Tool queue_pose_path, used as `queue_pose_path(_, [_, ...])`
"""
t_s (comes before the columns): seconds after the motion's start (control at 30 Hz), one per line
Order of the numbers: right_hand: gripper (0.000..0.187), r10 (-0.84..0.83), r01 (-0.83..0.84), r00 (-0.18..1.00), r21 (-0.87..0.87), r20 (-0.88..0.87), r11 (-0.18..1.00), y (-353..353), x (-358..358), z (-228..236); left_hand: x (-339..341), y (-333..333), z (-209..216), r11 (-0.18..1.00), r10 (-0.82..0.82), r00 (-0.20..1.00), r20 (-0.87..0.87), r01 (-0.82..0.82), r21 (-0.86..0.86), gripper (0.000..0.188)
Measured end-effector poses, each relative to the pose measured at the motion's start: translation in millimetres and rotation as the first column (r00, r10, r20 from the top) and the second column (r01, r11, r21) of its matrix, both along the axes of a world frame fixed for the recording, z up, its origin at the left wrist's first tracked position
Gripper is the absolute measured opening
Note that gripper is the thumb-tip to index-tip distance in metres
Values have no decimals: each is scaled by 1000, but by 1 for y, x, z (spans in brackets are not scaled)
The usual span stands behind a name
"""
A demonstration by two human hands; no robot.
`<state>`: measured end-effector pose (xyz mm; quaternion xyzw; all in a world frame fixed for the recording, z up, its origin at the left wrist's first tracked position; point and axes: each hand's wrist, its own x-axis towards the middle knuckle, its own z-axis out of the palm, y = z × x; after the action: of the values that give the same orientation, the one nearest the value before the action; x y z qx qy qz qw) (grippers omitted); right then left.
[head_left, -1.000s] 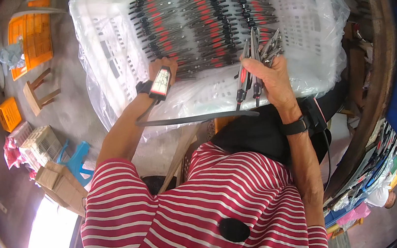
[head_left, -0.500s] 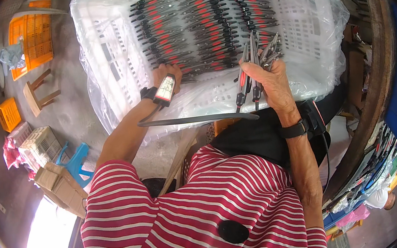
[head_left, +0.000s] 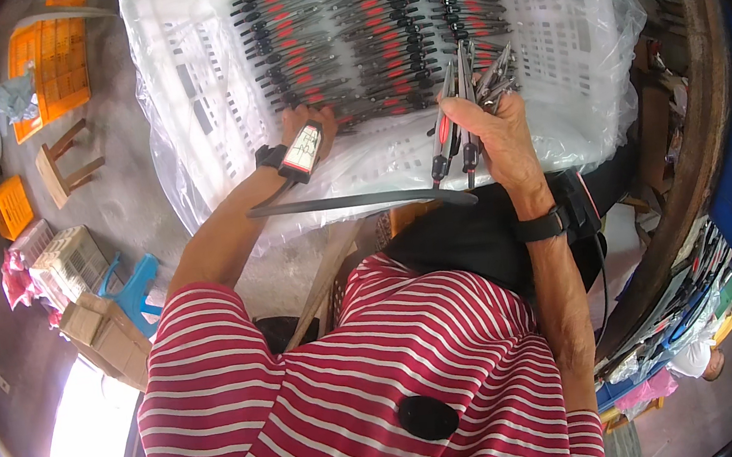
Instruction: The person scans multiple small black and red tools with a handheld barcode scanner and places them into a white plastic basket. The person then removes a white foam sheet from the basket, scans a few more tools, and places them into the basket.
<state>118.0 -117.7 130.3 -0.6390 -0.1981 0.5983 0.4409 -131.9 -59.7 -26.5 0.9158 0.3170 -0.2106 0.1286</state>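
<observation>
My right hand (head_left: 486,127) grips a bundle of compasses (head_left: 461,112), points up, over the white crate (head_left: 544,42). Left hand (head_left: 308,130), fingers closed, presses the laid rows of compasses (head_left: 360,28) inside the crate, keeping them aligned.

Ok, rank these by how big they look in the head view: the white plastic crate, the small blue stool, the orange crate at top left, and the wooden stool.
1. White plastic crate, by far the largest.
2. Orange crate.
3. Small blue stool and wooden stool look about alike; the fisheye bend makes ranking them unsure.
</observation>
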Motion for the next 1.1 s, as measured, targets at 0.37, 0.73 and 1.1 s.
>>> queue_pose_path(0.37, [9,-77,80,993,28,-92,996,-1,-1,1,-5,1,-12,997,-65,993,99,60,56,9])
queue_pose_path(0.73, [14,-249,237,934,-81,-254,968,1,9,8,-30,26,-44,964,-255,965,-65,248,-96,26])
queue_pose_path(1.1, [23,-200,180,943,-100,-266,979,4,12,17,5,83,39,105,653,750,-105,-226,-968,34])
